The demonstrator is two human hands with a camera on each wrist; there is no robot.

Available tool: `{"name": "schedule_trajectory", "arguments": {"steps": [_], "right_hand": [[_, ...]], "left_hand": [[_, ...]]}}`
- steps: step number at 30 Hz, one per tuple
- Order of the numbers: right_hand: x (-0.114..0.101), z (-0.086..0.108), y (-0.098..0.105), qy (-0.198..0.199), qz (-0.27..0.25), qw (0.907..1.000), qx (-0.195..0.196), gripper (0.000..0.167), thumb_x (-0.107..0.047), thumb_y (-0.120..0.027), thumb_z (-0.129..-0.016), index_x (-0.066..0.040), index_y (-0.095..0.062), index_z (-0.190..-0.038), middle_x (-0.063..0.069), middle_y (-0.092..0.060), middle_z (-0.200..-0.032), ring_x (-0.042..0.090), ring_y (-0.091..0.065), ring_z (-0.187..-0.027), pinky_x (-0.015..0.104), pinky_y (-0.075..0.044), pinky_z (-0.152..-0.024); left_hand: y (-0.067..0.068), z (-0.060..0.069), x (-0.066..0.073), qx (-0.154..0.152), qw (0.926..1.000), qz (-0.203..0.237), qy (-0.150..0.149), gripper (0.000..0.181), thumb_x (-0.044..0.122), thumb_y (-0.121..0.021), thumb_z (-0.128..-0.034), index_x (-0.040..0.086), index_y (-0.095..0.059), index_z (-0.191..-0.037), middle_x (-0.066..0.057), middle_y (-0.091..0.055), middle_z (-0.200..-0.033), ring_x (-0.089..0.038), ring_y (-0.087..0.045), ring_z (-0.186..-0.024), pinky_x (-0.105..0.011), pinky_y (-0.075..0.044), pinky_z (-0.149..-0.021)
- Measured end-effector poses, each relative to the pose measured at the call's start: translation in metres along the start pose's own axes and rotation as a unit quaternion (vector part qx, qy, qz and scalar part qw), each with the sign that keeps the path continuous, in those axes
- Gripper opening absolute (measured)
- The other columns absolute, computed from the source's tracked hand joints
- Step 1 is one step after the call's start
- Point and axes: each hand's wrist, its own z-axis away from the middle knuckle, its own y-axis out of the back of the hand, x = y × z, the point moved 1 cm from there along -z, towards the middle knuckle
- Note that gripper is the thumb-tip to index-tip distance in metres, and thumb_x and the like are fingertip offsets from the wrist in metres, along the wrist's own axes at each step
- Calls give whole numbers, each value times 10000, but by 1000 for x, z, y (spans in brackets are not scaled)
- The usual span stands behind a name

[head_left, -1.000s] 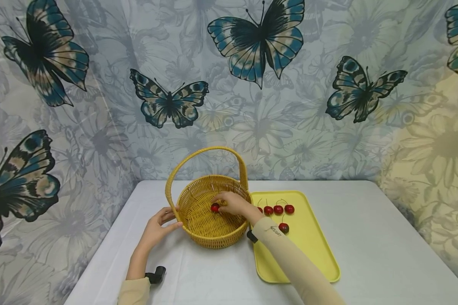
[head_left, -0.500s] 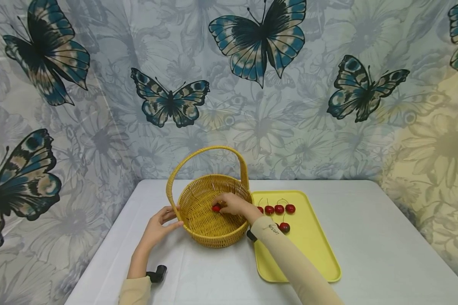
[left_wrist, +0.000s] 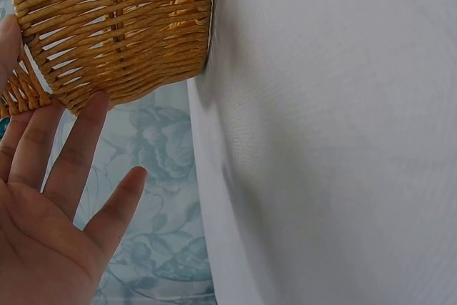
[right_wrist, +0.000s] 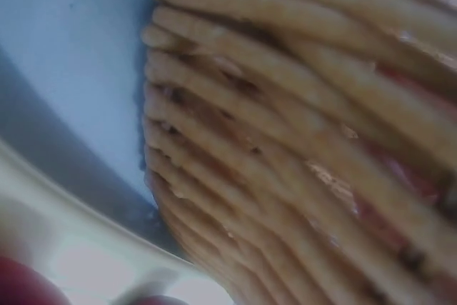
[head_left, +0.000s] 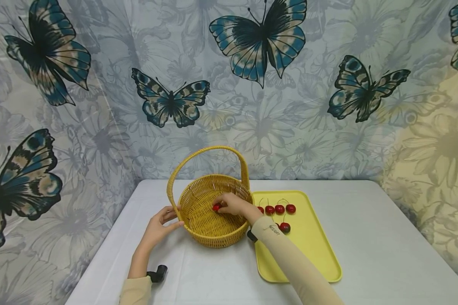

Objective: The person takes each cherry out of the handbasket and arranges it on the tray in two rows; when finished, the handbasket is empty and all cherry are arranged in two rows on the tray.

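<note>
A woven yellow-brown basket (head_left: pixel 213 241) with a tall arched handle stands left of the table's middle. On its left side, my left hand (head_left: pixel 156 231) holds the rim near the handle's foot. The left wrist view shows the thumb (left_wrist: pixel 7 46) and several fingertips against the weave, with the little finger apart from it. My right hand (head_left: pixel 234 204) is inside the basket, low over its floor, and pinches a red cherry (head_left: pixel 216 207). Whether that cherry touches the floor is hard to tell. The right wrist view is filled by the basket's outer wall (right_wrist: pixel 285 133), which hides the hand.
Right of the basket lies a yellow tray (head_left: pixel 309 258). Several stemmed cherries form a row at its back, including one cherry (head_left: pixel 291 208) at the right end. Another cherry (head_left: pixel 285 228) lies nearer, beside one partly covered by the right sleeve (head_left: pixel 278 239). A patterned cloth backdrop (head_left: pixel 301 152) rises behind.
The right hand has shifted very slightly inside the basket, and less of the pinched cherry shows. A cherry by the right sleeve has come partly into sight. The left hand keeps its place.
</note>
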Motion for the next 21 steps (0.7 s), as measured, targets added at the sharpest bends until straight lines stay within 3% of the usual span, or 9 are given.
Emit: {"name": "schedule_trajectory", "arguments": {"steps": [7,11,16,21], "right_hand": [[-5,3,1,-103,-134,9993,340,334,-142,-596,-915,-19,-548,-1221,143,-540,-1127,249,-579,-1006,348,-502,-841],[-7,5,3,-243,-318,9983,435,344,-155,-606,-910,-33,-550,-1226,139,-527,-1137,242,-594,-986,334,-509,-834],[-7,8,3,-137,-295,9975,633,324,-204,-620,-903,-48,-581,-1184,101,-542,-1084,206,-599,-942,309,-513,-794],[-8,11,3,-137,-400,9948,924,320,-270,-618,-903,-72,-610,-1154,56,-561,-1023,155,-577,-889,287,-500,-749]], "left_hand": [[0,1,1,-2,10000,19,54,582,331,-753,-762,149,-534,-1270,-73,-584,-1273,-289,-525,-1196,-601,-282,-1038],[0,5,13,-16,9999,54,85,557,262,-749,-782,122,-529,-1274,-115,-575,-1277,-325,-517,-1197,-617,-273,-1032],[1,11,31,-61,9999,15,103,505,213,-740,-794,144,-539,-1253,-148,-562,-1283,-342,-514,-1194,-606,-296,-1026],[1,12,35,-58,10000,-17,75,496,213,-739,-795,152,-543,-1247,-155,-565,-1277,-345,-517,-1191,-608,-296,-1025]]}}
